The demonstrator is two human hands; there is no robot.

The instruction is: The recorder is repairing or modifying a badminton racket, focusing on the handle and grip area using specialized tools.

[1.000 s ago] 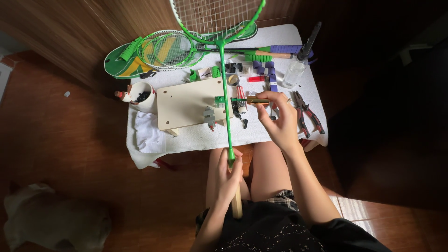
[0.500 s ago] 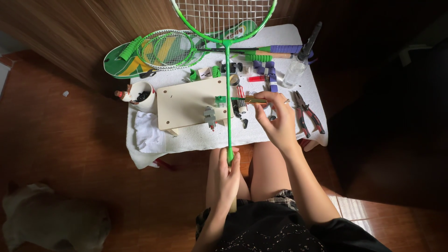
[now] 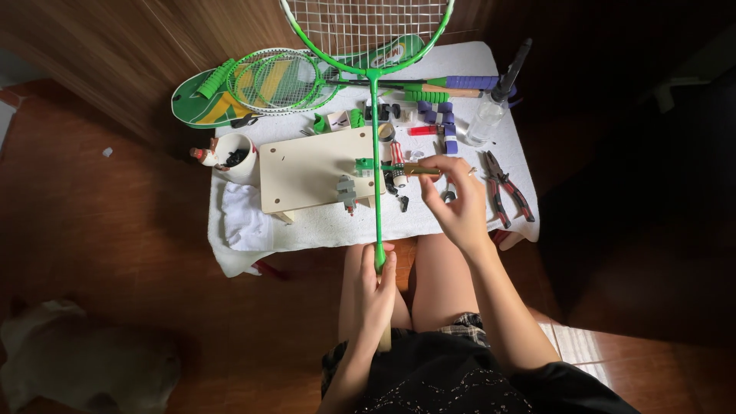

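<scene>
My left hand point(image 3: 376, 295) grips the handle of a green badminton racket point(image 3: 375, 115) over my lap. Its thin shaft runs straight up across the table and its strung head reaches past the top edge. My right hand point(image 3: 456, 203) pinches a small wooden-handled tool point(image 3: 418, 169) that lies crosswise against the shaft near a green clamp point(image 3: 365, 164). The shaft passes along the right edge of a pale wooden board point(image 3: 310, 169) on short legs.
A small table under a white cloth point(image 3: 253, 230) carries pliers point(image 3: 502, 188), a clear bottle point(image 3: 484, 119), purple and green grip pieces point(image 3: 445, 126), a white cup point(image 3: 234, 157) and more green rackets point(image 3: 268, 80) on a cover. Dark wooden floor surrounds it.
The racket has slid away from me, its head further past the top edge. My left hand stays on the handle; my right hand keeps the tool at the shaft.
</scene>
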